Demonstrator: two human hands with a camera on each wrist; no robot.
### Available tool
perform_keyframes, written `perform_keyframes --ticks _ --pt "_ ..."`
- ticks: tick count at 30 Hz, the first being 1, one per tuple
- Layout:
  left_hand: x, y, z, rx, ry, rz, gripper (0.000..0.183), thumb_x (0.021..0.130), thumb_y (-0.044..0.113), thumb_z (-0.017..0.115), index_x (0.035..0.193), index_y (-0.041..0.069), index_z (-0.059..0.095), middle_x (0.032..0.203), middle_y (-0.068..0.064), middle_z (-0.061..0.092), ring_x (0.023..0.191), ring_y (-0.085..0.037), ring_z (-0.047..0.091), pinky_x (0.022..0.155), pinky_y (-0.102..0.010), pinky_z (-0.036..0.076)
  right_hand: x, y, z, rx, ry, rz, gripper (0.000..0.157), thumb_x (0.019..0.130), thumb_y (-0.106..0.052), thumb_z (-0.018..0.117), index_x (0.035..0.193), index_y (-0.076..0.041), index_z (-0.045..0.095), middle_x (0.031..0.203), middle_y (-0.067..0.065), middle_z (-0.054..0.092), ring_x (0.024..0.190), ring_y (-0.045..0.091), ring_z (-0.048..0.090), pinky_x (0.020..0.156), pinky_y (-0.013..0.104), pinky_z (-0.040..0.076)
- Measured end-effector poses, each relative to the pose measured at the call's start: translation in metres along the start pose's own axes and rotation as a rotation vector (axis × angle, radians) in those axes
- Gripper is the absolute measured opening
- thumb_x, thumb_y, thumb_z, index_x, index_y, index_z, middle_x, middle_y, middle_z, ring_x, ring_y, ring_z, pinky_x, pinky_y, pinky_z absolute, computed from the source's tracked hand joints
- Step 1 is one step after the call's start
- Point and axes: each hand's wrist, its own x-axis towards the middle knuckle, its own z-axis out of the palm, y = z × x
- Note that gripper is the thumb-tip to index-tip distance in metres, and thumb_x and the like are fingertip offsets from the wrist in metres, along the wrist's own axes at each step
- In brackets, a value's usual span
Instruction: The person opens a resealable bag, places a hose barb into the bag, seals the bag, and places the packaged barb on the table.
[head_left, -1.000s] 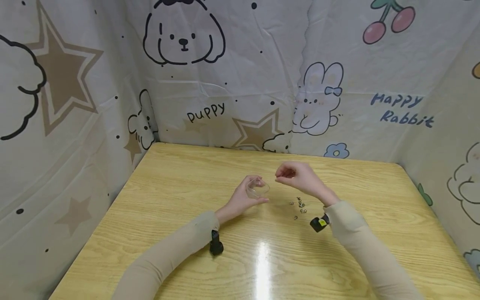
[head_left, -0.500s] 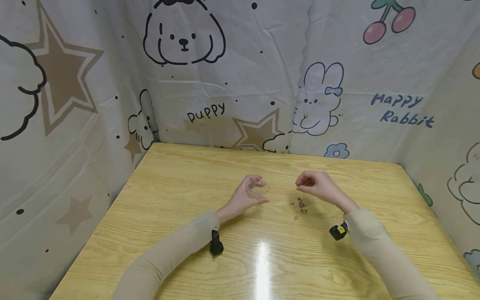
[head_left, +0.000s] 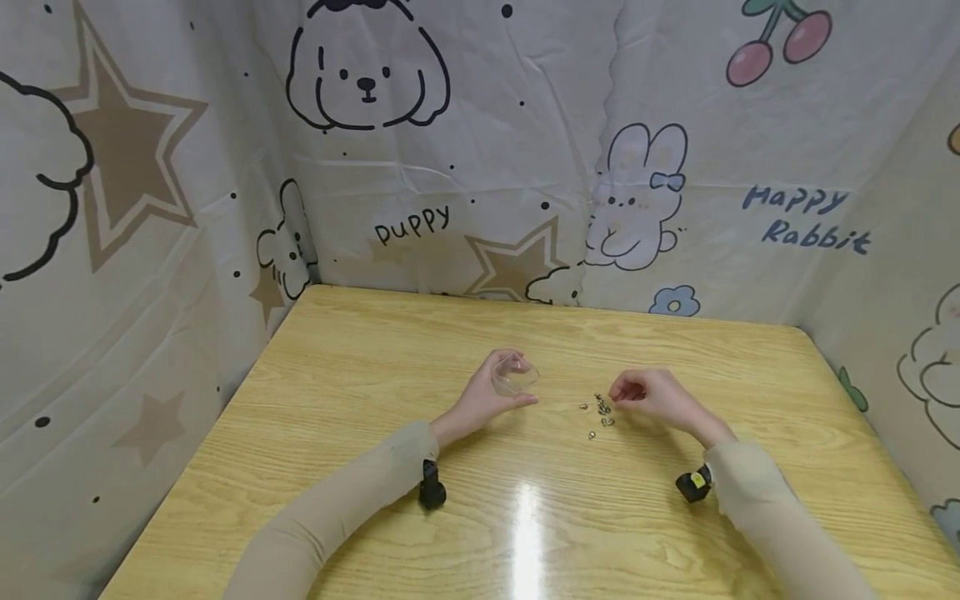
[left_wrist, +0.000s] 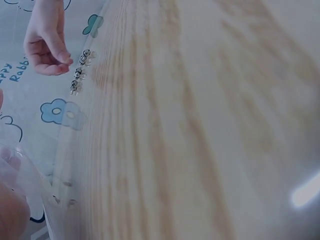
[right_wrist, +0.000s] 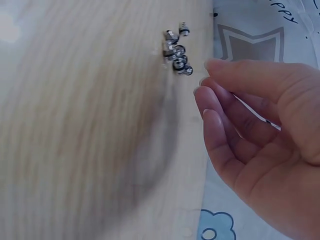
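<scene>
My left hand (head_left: 483, 398) holds a small clear plastic container (head_left: 517, 379), its fingers and thumb around the sides. In the left wrist view, a few tiny pieces show through the wall of the container (left_wrist: 45, 192). Several small silver metal pieces with dark bands (head_left: 603, 409) lie in a loose cluster on the wooden table. My right hand (head_left: 663, 406) hovers just right of that cluster. Seen from the right wrist, the right hand (right_wrist: 255, 120) has its fingers loosely bent, the thumb apart from the fingertips, and nothing between them.
One metal piece (head_left: 592, 435) lies nearer the front, apart from the cluster, and another (head_left: 583, 407) to its left. Cloth with printed cartoon figures (head_left: 450, 167) hangs behind and beside the table (head_left: 360, 358). Both sleeves carry a black wrist camera (head_left: 432, 487).
My right hand has moved right and down, from beside the container to the metal pieces. The left hand and the container have stayed in place.
</scene>
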Motion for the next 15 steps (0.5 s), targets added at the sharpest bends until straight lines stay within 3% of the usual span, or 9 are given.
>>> perform_keyframes --ticks 9,15 --pt "0.001 -0.001 0.000 0.003 0.009 0.002 0.070 0.082 0.013 0.082 0.138 0.004 0.042 0.133 -0.008 0.061 0.131 -0.026 0.053 0.117 -0.048 0.036 -0.008 0.006 0.006 0.050 -0.055 0.024 0.012 0.085 -0.006 0.074 0.096 -0.005 0.070 0.089 0.003 0.071 0.079 0.004 0.062 0.070 0.019 0.054" --pt "0.002 -0.001 0.000 0.000 0.003 -0.010 0.070 0.082 0.013 0.082 0.138 0.005 0.042 0.134 -0.007 0.060 0.131 -0.025 0.052 0.115 -0.047 0.040 -0.011 0.007 0.012 0.057 -0.067 0.018 0.010 0.085 -0.007 0.076 0.093 -0.007 0.070 0.088 0.003 0.072 0.078 0.005 0.063 0.069 0.018 0.054"
